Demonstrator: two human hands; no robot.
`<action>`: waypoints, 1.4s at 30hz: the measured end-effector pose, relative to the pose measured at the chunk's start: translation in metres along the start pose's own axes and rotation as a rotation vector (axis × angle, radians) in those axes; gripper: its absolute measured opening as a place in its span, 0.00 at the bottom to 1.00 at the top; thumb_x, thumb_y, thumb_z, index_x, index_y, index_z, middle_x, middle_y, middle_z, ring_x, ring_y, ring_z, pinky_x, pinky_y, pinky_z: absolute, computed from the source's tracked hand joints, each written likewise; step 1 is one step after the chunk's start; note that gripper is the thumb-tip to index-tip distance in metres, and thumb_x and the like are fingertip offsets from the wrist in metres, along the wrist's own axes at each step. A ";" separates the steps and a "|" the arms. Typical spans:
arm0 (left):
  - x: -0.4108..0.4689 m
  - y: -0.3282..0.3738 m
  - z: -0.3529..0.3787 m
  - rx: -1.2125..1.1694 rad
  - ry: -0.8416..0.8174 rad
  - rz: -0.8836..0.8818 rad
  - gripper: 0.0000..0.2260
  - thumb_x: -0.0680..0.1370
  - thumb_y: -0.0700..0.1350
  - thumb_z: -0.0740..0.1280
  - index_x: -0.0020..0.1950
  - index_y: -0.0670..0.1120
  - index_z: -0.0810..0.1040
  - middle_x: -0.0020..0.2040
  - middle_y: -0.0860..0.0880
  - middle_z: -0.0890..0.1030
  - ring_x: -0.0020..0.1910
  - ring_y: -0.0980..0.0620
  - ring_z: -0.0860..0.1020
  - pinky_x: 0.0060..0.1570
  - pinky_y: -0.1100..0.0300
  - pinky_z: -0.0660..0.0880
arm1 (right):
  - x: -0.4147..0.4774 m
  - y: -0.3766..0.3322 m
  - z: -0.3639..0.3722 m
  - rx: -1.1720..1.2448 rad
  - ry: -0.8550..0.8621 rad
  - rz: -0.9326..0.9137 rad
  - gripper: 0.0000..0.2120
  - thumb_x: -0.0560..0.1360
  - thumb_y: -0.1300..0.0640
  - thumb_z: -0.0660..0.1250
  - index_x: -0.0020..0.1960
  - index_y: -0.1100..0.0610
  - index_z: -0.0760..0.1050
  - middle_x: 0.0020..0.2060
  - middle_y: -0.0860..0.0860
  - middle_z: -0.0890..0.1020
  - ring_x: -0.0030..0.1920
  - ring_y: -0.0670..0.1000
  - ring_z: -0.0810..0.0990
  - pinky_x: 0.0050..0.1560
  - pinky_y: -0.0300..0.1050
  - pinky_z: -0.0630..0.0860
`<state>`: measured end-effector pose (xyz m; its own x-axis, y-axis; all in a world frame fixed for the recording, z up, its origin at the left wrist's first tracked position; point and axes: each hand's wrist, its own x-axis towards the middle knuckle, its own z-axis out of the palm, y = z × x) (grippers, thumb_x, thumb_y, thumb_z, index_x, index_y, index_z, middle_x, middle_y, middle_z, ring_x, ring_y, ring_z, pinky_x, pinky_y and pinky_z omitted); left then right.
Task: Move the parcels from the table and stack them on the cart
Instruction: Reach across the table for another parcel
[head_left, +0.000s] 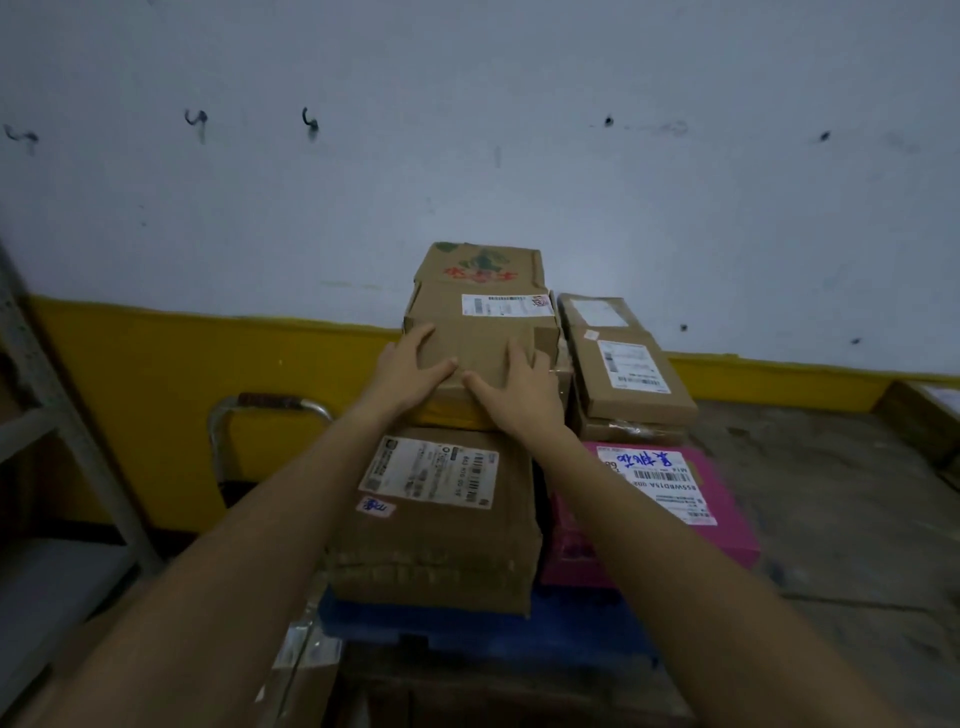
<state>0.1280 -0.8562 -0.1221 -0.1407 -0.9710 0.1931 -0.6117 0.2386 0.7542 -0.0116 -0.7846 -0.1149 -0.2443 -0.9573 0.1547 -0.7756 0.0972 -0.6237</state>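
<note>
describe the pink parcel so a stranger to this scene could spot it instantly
Find the cart with the blue deck in front of the yellow-banded wall. At its near right, beside the large brown box with a white label, lies the pink parcel. It is the only parcel that is not brown, and its label bears blue handwriting.

It is dim in here, with a cold bluish cast and no lamp in view. The wall (467, 156) across the upper half is palest, greying toward the corners. White labels (506, 305) are the brightest spots, without glare. Shadows are soft, deepest between the stacked parcels (441, 545). The yellow band (208, 374) bows with the wide lens, and the lower corners go murky and soft.
</note>
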 end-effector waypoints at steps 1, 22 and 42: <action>0.001 -0.001 0.000 -0.001 -0.007 -0.003 0.29 0.75 0.54 0.67 0.74 0.51 0.62 0.71 0.42 0.66 0.68 0.43 0.67 0.67 0.46 0.66 | 0.000 0.001 0.001 0.001 0.002 0.007 0.39 0.74 0.36 0.60 0.76 0.54 0.50 0.73 0.57 0.56 0.71 0.61 0.57 0.67 0.56 0.63; 0.005 -0.003 -0.007 0.079 -0.013 0.023 0.29 0.75 0.57 0.65 0.73 0.50 0.63 0.72 0.45 0.67 0.69 0.45 0.67 0.66 0.53 0.65 | 0.005 -0.004 0.000 -0.051 -0.011 0.013 0.40 0.73 0.34 0.59 0.76 0.53 0.51 0.71 0.59 0.59 0.69 0.63 0.61 0.63 0.56 0.66; 0.010 -0.004 -0.001 0.158 -0.074 -0.023 0.28 0.77 0.58 0.62 0.73 0.47 0.65 0.73 0.44 0.66 0.71 0.44 0.64 0.69 0.52 0.62 | 0.018 0.004 0.005 -0.059 -0.076 0.049 0.38 0.72 0.33 0.59 0.72 0.57 0.61 0.67 0.59 0.65 0.66 0.61 0.67 0.61 0.56 0.68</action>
<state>0.1301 -0.8673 -0.1224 -0.1786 -0.9758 0.1261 -0.7297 0.2173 0.6484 -0.0164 -0.8029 -0.1182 -0.2400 -0.9686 0.0650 -0.7973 0.1585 -0.5824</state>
